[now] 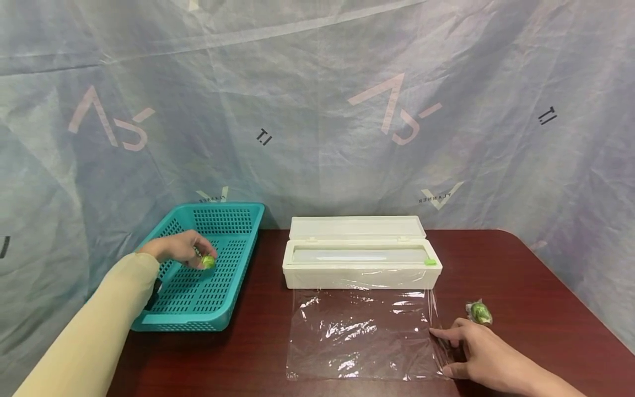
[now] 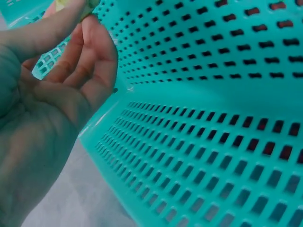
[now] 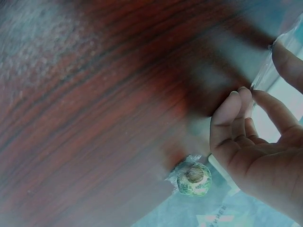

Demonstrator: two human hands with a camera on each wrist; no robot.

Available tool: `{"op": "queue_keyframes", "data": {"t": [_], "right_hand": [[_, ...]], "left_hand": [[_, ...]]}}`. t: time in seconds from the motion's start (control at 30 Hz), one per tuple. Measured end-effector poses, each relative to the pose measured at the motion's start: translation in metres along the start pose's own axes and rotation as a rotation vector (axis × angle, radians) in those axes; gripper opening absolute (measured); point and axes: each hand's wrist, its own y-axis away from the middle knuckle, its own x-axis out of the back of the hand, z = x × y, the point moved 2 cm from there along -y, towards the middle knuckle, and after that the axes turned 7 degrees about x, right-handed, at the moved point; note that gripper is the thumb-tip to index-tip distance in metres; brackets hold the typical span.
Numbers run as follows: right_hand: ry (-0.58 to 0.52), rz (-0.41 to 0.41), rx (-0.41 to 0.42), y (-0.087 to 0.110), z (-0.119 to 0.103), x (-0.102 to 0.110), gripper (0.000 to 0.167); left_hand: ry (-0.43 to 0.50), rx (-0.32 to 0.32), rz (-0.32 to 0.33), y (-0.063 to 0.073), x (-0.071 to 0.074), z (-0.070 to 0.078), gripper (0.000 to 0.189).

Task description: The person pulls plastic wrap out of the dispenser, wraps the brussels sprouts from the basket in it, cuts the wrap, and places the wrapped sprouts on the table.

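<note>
My left hand (image 1: 187,249) is over the teal basket (image 1: 230,317), pinching a small Brussels sprout (image 1: 209,261) between thumb and fingers. In the left wrist view, only part of the sprout (image 2: 61,4) shows at the top edge. My right hand (image 1: 478,353) touches the right edge of a clear sheet of plastic wrap (image 1: 357,336), its index finger and thumb spread apart along that edge. The sheet runs forward from a white wrap dispenser (image 1: 362,278) with its lid up. Beyond the right hand lies another sprout (image 1: 480,312) wrapped in film, seen stem end in the right wrist view (image 3: 194,177).
A green slider (image 1: 430,262) sits at the right end of the dispenser. The dark red wooden table (image 1: 526,275) has a rounded far right corner. Behind it hangs a grey printed curtain (image 1: 317,110). The basket stands at the left side of the table.
</note>
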Motion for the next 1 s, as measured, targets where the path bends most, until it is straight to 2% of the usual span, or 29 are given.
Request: {"op": "queue_keyframes", "data": {"t": [0.2,0.4,0.53,0.77,1.0], "right_hand": [[0.01,0.01,0.011,-0.001,0.0,0.0,0.069],[-0.008,-0.004,0.005,0.0,-0.001,0.001,0.067],[-0.021,-0.015,0.006,0.0,-0.001,0.001,0.064],[0.028,0.031,0.058,-0.001,0.0,0.001,0.061],[-0.017,0.044,0.095,0.003,0.004,0.002,0.057]], "left_hand": [[0.022,-0.027,-0.004,0.007,0.006,0.007,0.035],[0.063,-0.118,-0.031,0.012,0.01,0.019,0.032],[0.056,-0.157,-0.041,0.015,0.012,0.025,0.034],[0.093,-0.154,-0.038,0.024,0.013,0.034,0.036],[0.127,-0.187,-0.055,0.03,0.016,0.042,0.038]]}}
